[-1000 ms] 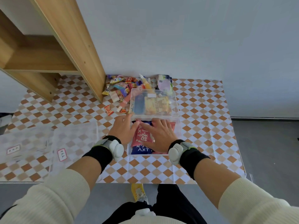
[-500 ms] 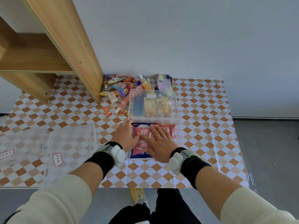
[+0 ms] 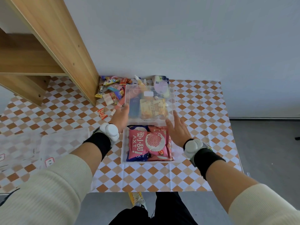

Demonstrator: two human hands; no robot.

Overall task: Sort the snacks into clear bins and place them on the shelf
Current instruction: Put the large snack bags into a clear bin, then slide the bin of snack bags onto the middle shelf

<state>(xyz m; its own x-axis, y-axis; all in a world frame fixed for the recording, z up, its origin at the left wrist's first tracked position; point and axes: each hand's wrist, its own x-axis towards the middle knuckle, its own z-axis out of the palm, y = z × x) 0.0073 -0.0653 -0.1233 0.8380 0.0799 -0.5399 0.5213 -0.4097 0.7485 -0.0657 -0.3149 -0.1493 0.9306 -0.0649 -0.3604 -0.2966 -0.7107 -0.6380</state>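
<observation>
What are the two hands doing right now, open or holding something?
Left hand: at the far clear bin's left side; grip cannot be told.
Right hand: open, fingers spread, holding nothing.

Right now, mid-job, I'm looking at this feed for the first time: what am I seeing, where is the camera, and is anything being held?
There is no machine here: these are a person's two bare hands, each wrist wearing a black band with a white tracker. The single picture comes from a camera on the person's head, looking forward and down.

On the checkered table stand two clear bins. The near bin holds red and blue snack bags. The far bin holds a yellow pouch. The left hand and right hand reach to either side of the far bin, fingers spread; I see no firm grip on it. Loose snacks lie behind, beside the wooden shelf. More clear bins sit at left.
</observation>
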